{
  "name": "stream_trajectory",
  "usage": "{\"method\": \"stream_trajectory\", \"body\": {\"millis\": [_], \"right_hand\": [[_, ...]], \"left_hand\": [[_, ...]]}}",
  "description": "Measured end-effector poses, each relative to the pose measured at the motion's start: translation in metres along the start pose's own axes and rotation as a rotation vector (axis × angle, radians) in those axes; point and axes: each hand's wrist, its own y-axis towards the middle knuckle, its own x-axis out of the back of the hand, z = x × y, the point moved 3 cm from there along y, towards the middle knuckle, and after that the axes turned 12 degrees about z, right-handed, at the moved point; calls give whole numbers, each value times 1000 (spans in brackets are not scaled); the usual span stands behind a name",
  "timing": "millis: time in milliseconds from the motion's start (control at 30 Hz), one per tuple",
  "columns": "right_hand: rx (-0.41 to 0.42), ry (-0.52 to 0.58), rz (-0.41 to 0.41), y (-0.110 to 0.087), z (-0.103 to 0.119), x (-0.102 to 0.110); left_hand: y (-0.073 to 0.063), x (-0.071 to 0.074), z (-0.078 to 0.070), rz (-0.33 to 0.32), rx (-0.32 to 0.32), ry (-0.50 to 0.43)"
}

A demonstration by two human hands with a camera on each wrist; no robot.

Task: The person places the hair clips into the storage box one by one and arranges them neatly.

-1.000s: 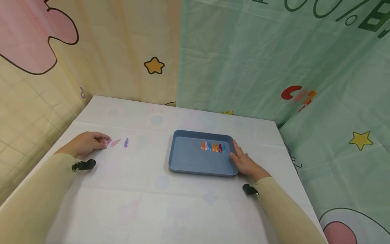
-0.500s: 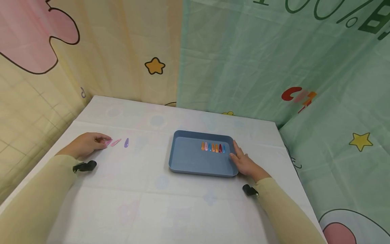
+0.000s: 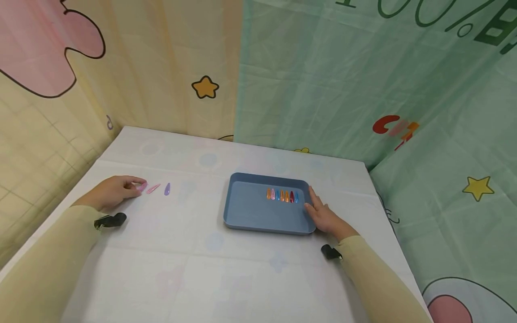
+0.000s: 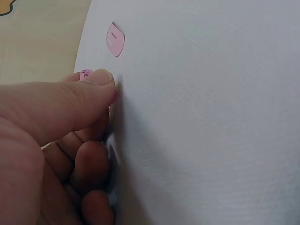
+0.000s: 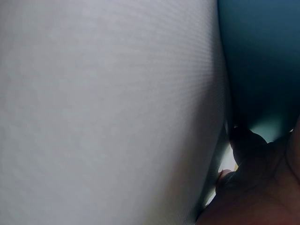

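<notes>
In the head view my left hand (image 3: 115,192) pinches a pinkish-purple snap hair clip (image 3: 142,186) between thumb and fingers, low over the left part of the table. My thumb hides most of that clip in the left wrist view, where a patterned end of the clip (image 4: 86,73) shows. Just right of the hand lie a pink hair clip (image 3: 153,188) and a purple hair clip (image 3: 167,189). My right hand (image 3: 325,216) holds the right edge of a blue-grey tray (image 3: 258,225), thumb over the rim. Several coloured hair clips (image 3: 282,194) lie in a row inside the tray.
A white cloth covers the table (image 3: 181,269). Printed curtains (image 3: 307,80) hang behind it and at both sides. Small black devices sit at my left wrist (image 3: 111,220) and right wrist (image 3: 331,252).
The clip in my left fingertips has shifted slightly, with its angle changed a little. My right hand and the tray stay where they were.
</notes>
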Motion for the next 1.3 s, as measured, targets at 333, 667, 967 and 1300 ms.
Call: {"method": "stream_trajectory", "body": {"millis": [333,667,967,1300], "right_hand": [[15,6,1,-1,0,0],[5,19,-1,0,-1,-1],[4,16,-3,-1,0,0],[7,13,-2,-2,0,0]], "left_hand": [[-4,4,0,-50,40,-15],[-2,4,-12,-137,42,-43],[8,5,-32,-209,29,-94],[19,5,-74,-230,-44,-197]]}}
